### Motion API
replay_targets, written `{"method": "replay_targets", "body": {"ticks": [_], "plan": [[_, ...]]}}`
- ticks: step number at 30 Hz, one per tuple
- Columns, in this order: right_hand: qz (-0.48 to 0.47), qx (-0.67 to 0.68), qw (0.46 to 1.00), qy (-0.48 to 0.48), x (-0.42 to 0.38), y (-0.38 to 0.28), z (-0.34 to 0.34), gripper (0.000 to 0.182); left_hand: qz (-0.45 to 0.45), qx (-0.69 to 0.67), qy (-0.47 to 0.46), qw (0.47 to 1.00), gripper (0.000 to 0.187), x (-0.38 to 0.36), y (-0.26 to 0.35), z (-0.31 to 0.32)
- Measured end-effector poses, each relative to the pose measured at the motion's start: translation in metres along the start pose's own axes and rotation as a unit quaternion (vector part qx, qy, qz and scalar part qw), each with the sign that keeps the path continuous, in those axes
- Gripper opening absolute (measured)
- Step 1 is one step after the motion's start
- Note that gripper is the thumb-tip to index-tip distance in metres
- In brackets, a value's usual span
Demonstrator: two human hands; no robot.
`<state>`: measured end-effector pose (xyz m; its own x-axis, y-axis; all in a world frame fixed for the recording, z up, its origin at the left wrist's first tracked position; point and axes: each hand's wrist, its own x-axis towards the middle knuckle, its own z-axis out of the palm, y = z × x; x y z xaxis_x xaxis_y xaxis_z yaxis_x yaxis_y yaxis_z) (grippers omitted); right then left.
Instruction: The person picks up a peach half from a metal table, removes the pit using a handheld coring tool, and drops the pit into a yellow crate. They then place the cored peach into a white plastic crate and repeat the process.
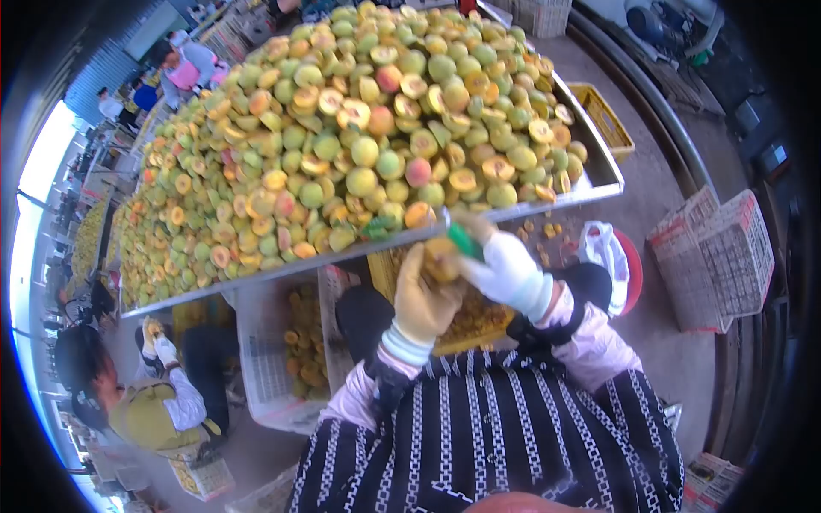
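My left hand (424, 301), in a yellowish glove, is closed round a halved fruit (441, 260) just below the front rim of the metal table (376, 244). In my right hand (506, 267), gloved in white, is a tool with a green handle (464, 240), slightly blurred and held against the fruit. The tool's blade is mostly hidden. Beneath both hands stands a yellow crate (445, 345) with cut fruit in it. Heaped on the table is a large pile of green, yellow and reddish fruit (363, 154), many pieces cut open.
A white crate (256, 368) of cut fruit stands at the left, near a gloved co-worker (158, 415). A red bucket (631, 272) with a white bag is at the right, before stacked crates (718, 265). A yellow crate (603, 120) lies behind the table's right end.
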<state>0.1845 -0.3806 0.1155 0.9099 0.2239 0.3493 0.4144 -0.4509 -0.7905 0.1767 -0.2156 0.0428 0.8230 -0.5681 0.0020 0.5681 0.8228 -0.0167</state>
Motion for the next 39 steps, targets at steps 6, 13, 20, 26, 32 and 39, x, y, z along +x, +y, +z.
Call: {"method": "replay_targets", "body": {"ticks": [6,13,20,26,32,39], "plan": [[0.041,0.001,0.999,0.014,-0.031,-0.002,-0.012,0.039,0.081,-0.103,0.02,0.991,0.043,-0.002,-0.009,0.028],[-0.048,-0.152,0.987,-0.011,-0.051,-0.006,-0.011,0.045,0.117,0.04,0.005,0.992,0.051,0.002,-0.024,0.041],[-0.073,-0.213,0.974,-0.015,-0.052,-0.009,-0.005,0.046,0.169,0.175,0.019,0.97,0.044,0.001,-0.028,0.041],[-0.079,-0.217,0.973,-0.002,-0.052,-0.012,0.003,0.044,0.213,0.204,0.018,0.955,0.047,0.0,-0.032,0.039],[-0.053,-0.267,0.962,-0.027,-0.052,-0.017,0.004,0.04,0.229,0.205,0.042,0.951,0.046,0.001,-0.035,0.043],[-0.01,-0.271,0.961,-0.062,-0.052,-0.012,0.012,0.04,0.245,0.223,0.094,0.939,0.046,-0.002,-0.041,0.046]]}}
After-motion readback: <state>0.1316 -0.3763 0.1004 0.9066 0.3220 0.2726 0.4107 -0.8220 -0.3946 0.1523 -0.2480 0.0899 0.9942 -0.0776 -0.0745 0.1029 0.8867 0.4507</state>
